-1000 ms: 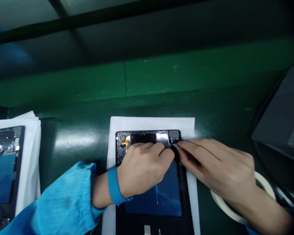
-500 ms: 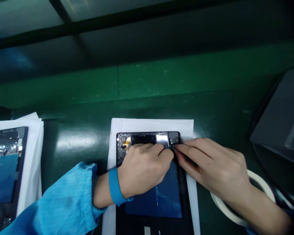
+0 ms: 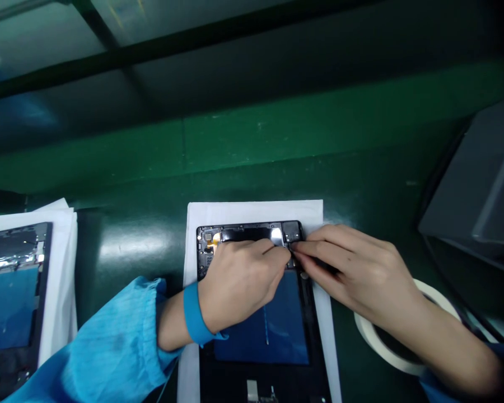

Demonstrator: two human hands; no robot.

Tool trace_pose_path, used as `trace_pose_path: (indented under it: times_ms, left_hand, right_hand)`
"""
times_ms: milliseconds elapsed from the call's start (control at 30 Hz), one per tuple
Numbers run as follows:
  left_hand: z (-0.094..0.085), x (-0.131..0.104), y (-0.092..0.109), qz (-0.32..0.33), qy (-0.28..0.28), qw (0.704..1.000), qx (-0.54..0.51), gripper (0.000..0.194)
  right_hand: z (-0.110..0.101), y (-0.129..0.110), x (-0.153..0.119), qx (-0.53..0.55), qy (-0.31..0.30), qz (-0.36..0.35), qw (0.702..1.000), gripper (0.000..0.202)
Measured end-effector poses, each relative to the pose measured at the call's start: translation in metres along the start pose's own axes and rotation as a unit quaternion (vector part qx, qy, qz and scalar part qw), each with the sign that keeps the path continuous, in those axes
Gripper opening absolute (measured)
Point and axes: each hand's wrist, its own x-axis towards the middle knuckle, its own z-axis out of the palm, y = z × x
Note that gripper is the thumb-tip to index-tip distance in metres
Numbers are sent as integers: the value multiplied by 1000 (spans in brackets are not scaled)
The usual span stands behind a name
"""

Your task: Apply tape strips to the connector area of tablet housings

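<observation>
A black tablet-like device [image 3: 315, 341] with exposed inner parts and a blue panel [image 3: 281, 319] lies on white paper [image 3: 252, 210]. My left hand [image 3: 243, 280], with a blue band at the wrist, is closed over its upper part; the fingertips are bent down and what they pinch is too small to tell. From the right, my right hand [image 3: 357, 268] reaches in with fingertips pressed together at the device's upper right, near a black square part [image 3: 292, 230]. The two hands' fingertips nearly meet there, and anything between them is hidden.
At the far left, a second opened device [image 3: 44, 280] rests on white sheets [image 3: 65, 280]. A cream-coloured ring [image 3: 372, 341] lies under my right forearm. A dark grey boxy object [image 3: 466, 196] stands at the right on the green table [image 3: 130, 196].
The view has shifted slightly. Both hands remain at the device's upper part, with my right fingertips now closer to my left ones.
</observation>
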Motion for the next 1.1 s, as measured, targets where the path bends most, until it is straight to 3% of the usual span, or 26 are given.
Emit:
trace_pose_path:
  times_ms: [367, 1100]
  left_hand:
    - [-2, -1, -1, -5, -17, 1000, -14, 27]
    - [-1, -1, -1, 47, -1, 998, 52, 27]
  right_hand:
    - [-1, -5, 1, -108, 5, -44, 993, 12]
    - [0, -4, 1, -103, 6, -41, 994, 12]
